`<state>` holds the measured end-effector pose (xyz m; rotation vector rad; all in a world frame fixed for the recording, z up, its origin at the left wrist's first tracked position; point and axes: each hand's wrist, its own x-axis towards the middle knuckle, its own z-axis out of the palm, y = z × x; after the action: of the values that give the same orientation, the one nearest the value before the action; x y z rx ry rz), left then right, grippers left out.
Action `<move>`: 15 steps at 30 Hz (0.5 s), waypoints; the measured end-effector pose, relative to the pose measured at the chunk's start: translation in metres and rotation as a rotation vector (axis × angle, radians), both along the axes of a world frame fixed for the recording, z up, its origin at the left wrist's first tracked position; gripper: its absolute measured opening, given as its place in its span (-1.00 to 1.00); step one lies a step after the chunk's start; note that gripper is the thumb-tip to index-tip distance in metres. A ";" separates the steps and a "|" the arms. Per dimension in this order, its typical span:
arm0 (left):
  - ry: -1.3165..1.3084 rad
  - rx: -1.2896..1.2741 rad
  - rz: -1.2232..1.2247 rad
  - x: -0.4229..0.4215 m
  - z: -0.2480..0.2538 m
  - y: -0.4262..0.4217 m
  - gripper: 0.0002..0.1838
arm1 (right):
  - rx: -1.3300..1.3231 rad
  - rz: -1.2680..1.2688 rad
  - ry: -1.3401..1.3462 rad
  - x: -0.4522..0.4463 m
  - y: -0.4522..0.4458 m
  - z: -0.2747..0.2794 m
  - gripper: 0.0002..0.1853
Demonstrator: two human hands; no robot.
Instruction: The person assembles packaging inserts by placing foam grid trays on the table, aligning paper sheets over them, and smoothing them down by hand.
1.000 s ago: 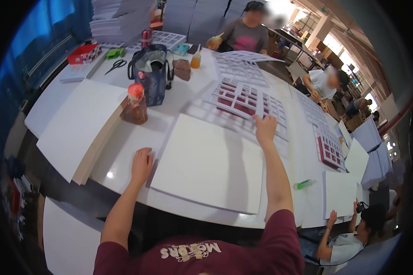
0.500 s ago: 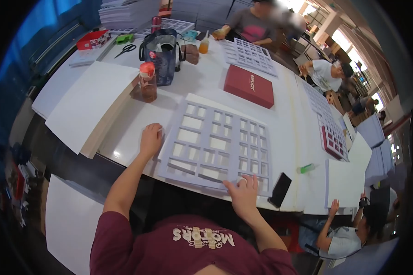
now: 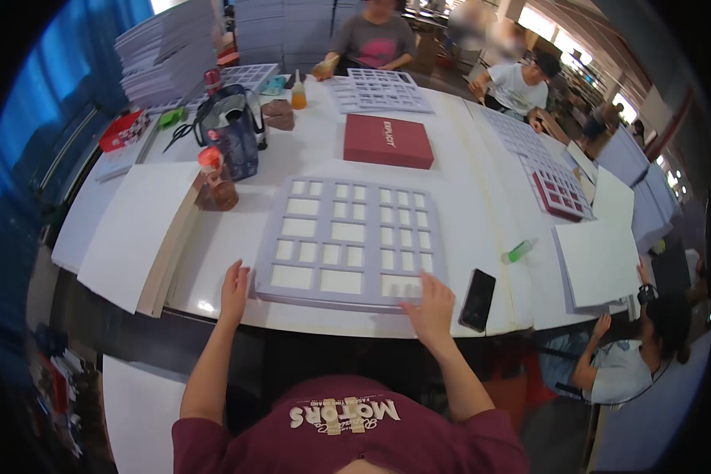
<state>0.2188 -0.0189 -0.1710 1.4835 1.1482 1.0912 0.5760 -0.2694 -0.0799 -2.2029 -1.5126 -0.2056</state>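
Note:
A pale grid panel (image 3: 375, 246) with several rectangular openings lies flat on the table in front of me, white showing through the openings. Beside its left front corner is my left hand (image 3: 235, 294), fingers stretched out and holding nothing. At the right front corner, my right hand (image 3: 432, 314) touches the panel's edge with its thumb and fingers apart. A black phone (image 3: 478, 300) lies just right of that hand.
A red box (image 3: 388, 141) sits behind the panel. To the left are a stack of white boards (image 3: 138, 237), a bottle (image 3: 220, 188) and a dark bag (image 3: 233, 138). A green-tipped bottle (image 3: 520, 251) lies right. Several people sit around the white table (image 3: 470, 189).
The grid panel now lies squarer to me, and the white layer beneath no longer sticks out past its far edge. My left hand has come nearer its front left corner. The view has shifted.

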 end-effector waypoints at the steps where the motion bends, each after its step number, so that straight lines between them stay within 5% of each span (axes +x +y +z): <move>1: 0.102 0.055 -0.023 -0.006 -0.001 -0.013 -0.50 | 0.011 -0.091 0.029 0.015 -0.013 -0.014 -0.10; 6: 0.651 0.426 -0.169 -0.010 0.020 -0.038 -0.34 | -0.057 -0.288 0.291 0.049 -0.060 -0.060 -0.09; 15: 0.801 0.340 -0.233 0.015 0.049 -0.040 -0.50 | 0.028 -0.240 0.304 0.046 -0.053 -0.062 -0.47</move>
<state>0.2338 -0.0593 -0.1216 2.3771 1.2950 0.5352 0.6216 -0.3224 -0.1417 -2.2693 -1.0783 0.0332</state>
